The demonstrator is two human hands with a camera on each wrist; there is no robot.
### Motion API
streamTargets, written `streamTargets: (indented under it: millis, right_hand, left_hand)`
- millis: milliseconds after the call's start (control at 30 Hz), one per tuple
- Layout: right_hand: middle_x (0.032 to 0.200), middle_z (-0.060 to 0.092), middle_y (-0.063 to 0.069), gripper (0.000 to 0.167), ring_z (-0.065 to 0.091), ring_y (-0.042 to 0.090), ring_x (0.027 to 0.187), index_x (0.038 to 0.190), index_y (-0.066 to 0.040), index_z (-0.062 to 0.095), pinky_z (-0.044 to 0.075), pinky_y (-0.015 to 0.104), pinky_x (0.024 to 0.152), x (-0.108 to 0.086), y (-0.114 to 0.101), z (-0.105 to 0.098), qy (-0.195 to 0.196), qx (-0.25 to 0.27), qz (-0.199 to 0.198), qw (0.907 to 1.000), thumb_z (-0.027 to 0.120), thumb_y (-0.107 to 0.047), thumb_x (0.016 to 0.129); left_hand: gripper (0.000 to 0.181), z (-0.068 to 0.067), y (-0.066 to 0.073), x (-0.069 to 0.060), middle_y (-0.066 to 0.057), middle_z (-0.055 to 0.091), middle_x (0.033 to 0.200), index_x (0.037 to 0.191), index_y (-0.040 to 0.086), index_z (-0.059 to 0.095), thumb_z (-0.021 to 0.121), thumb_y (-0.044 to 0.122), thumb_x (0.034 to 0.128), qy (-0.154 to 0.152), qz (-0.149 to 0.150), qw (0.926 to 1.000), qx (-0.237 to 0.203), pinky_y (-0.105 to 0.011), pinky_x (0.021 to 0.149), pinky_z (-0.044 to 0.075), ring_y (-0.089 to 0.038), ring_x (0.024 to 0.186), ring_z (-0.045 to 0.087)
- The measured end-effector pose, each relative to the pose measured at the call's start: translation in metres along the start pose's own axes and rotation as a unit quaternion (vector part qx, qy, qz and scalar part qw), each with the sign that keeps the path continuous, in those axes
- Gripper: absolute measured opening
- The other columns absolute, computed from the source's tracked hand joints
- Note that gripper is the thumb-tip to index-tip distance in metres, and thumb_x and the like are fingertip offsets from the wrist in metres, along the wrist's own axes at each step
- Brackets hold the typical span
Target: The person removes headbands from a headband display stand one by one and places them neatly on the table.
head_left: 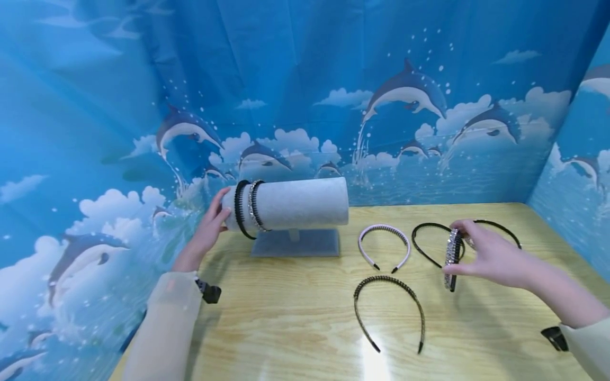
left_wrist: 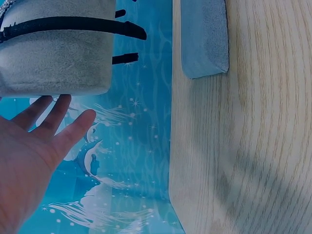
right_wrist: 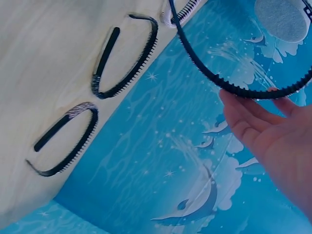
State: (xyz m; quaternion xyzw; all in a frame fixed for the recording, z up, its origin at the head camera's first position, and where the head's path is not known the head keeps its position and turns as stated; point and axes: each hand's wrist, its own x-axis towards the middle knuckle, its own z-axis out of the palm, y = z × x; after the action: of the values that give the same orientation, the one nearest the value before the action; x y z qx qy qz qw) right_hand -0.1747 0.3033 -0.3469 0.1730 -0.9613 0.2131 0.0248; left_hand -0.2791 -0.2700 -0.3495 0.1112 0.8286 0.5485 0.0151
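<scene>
At the left end of the grey plush roll (head_left: 305,203) of a headband stand, my left hand (head_left: 207,230) rests with its fingers against the end; the left wrist view shows them fairly straight. Two headbands sit round that end of the roll: a black toothed headband (head_left: 239,206) and, beside it, a sparkling headband (head_left: 252,206). On the right, my right hand (head_left: 495,259) grips a rhinestone-covered black headband (head_left: 450,259) above the table. In the right wrist view this headband (right_wrist: 243,93) shows its toothed inner side, with the thumb and fingers at its curved middle.
A lilac headband (head_left: 365,230) and a dark beaded headband (head_left: 358,290) lie on the wooden table (head_left: 286,317). Behind the right hand lie a black headband (head_left: 421,226) and another dark headband (head_left: 505,229), partly hidden. A blue dolphin-print curtain (head_left: 305,79) stands behind the table.
</scene>
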Motion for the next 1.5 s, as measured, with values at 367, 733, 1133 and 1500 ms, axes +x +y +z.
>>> streamTargets:
  millis: [367, 733, 1133, 1500]
  right_hand:
    - [0.13, 0.044, 0.034, 0.1, 0.045, 0.054, 0.114, 0.139, 0.007, 0.037, 0.04, 0.068, 0.087, -0.023, 0.013, 0.01, -0.014, -0.042, 0.013, 0.9989, 0.074, -0.062, 0.075]
    - [0.125, 0.051, 0.032, 0.097, 0.052, 0.054, 0.105, 0.134, 0.002, 0.046, 0.041, 0.068, 0.082, -0.032, 0.024, 0.038, 0.013, -0.077, 0.013, 0.9969, 0.076, -0.065, 0.07]
    - [0.119, 0.055, 0.031, 0.093, 0.057, 0.048, 0.093, 0.135, -0.003, 0.05, 0.046, 0.065, 0.071, -0.034, 0.033, 0.065, 0.009, -0.094, 0.023, 0.9952, 0.074, -0.067, 0.071]
    - [0.122, 0.053, 0.032, 0.099, 0.051, 0.056, 0.102, 0.133, -0.002, 0.053, 0.043, 0.068, 0.076, -0.032, 0.034, 0.078, -0.007, -0.108, 0.065, 0.992, 0.068, -0.075, 0.068]
  left_hand:
    - [0.056, -0.001, -0.005, 0.002, -0.013, 0.017, 0.159, 0.157, 0.032, 0.01, 0.035, 0.034, 0.1066, 0.007, 0.012, 0.9999, -0.002, -0.064, 0.103, 0.03, -0.038, 0.139, 0.025]
    - [0.056, 0.002, -0.003, -0.002, -0.013, 0.018, 0.159, 0.157, 0.033, 0.011, 0.035, 0.033, 0.1067, 0.007, 0.013, 0.9999, -0.002, -0.063, 0.103, 0.031, -0.039, 0.138, 0.027]
    - [0.055, 0.0, -0.006, 0.003, -0.015, 0.018, 0.158, 0.157, 0.028, 0.011, 0.034, 0.028, 0.1072, 0.001, 0.01, 0.9999, -0.009, -0.063, 0.103, 0.03, -0.04, 0.138, 0.026]
    - [0.056, 0.004, 0.012, -0.006, -0.016, 0.016, 0.159, 0.157, 0.026, 0.01, 0.035, 0.028, 0.1071, -0.001, 0.005, 1.0, -0.005, -0.064, 0.103, 0.03, -0.041, 0.139, 0.024]
